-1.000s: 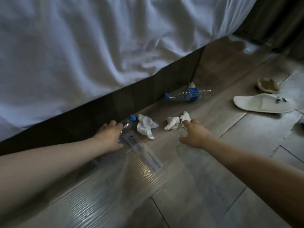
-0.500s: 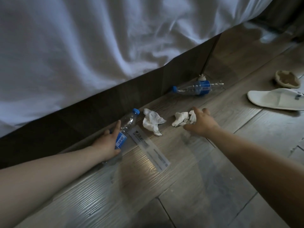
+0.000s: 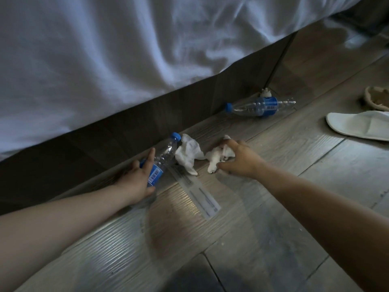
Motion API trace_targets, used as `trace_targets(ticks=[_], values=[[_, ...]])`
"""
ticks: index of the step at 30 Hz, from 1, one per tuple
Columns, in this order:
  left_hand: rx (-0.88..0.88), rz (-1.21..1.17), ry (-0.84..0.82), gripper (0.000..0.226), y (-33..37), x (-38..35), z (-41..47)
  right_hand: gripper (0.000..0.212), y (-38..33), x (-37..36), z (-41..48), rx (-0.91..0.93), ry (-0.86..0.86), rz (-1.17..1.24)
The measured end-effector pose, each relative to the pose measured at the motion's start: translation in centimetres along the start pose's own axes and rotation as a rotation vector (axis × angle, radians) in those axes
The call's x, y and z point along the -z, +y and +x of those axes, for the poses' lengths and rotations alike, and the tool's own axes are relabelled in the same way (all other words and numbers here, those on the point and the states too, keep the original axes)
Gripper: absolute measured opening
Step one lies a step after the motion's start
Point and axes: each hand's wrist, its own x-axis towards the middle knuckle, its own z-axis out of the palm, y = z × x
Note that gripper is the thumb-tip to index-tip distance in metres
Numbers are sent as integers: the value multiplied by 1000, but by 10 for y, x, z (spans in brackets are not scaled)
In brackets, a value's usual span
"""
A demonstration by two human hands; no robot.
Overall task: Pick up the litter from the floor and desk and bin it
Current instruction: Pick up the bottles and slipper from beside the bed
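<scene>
My left hand (image 3: 140,179) grips a clear plastic bottle (image 3: 163,159) with a blue cap and label, lying on the wooden floor beside the bed base. A crumpled white tissue (image 3: 188,153) lies just right of the bottle's neck. My right hand (image 3: 240,160) curls over a second crumpled tissue (image 3: 216,158), fingers and thumb around it. A long clear wrapper (image 3: 197,192) with printed text lies flat below the tissues. A second bottle (image 3: 260,105) with a blue label rests farther back by the bed corner, a small white scrap (image 3: 265,93) behind it.
A white bedsheet (image 3: 126,49) hangs over the dark bed base (image 3: 105,142) along the left. Two slippers lie on the floor at the right edge: a white one (image 3: 360,125) and a beige one (image 3: 376,99).
My right hand has closed over the right tissue, gathering it. My left hand's hold has tightened on the near bottle. The view has shifted slightly.
</scene>
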Motion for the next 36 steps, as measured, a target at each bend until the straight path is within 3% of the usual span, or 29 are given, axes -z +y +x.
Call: trace_targets(ticks=[5, 9, 16, 20, 30, 33, 36], values=[[-2, -34, 2, 106, -3, -3, 3, 121, -13, -3, 4, -40, -33, 96], [-12, -44, 5, 107, -6, -3, 6, 132, -29, -21, 2, -33, -107, -13], [-21, -80, 3, 108, -10, -2, 7, 102, -65, -37, 6, -119, 77, 78], [-12, -73, 8, 108, -8, -4, 7, 91, -70, -51, 12, -172, 125, -4], [-8, -57, 3, 107, -7, -4, 8, 52, -39, -55, -16, 75, 67, -1], [-6, -61, -5, 107, -7, -3, 7, 52, -38, -54, -38, 120, 25, 96], [1, -80, -19, 107, -7, -2, 7, 80, -48, -63, -61, 64, -37, 100]])
